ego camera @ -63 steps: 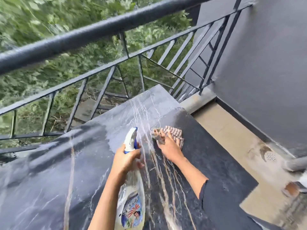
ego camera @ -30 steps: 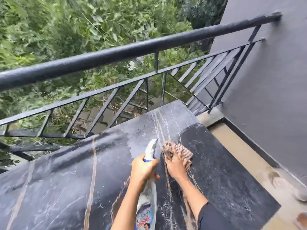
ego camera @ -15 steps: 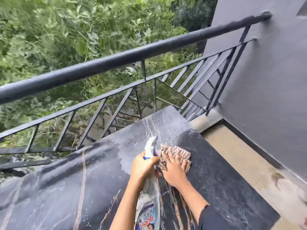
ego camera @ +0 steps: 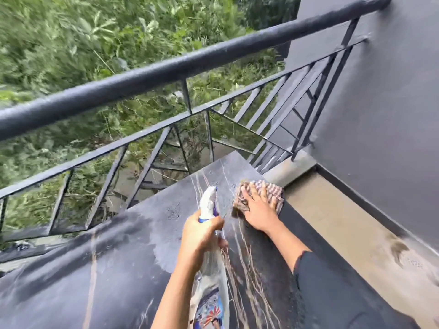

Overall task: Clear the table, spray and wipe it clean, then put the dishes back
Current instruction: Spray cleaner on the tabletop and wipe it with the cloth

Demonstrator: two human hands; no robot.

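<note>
Wiping the far right corner of the dark veined marble table [ego camera: 118, 269], right hand [ego camera: 257, 210] presses flat on a striped brown-white rag [ego camera: 269, 189]; left hand [ego camera: 199, 236] grips a clear white-nozzled spray bottle [ego camera: 208, 201] beside it. Clearing & spraying look done. Wet patches [ego camera: 175, 211] left to wipe, dishes not back yet.

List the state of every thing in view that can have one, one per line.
Spray bottle: lifted off the surface, held by its neck, nozzle pointing away from the person.
Cloth: bunched, pressed flat at the table's far right corner.
Table: partly wet, with droplets and a damp patch near the bottle.
Left hand: grips the spray bottle.
Right hand: fingers spread, presses the cloth down.
</note>
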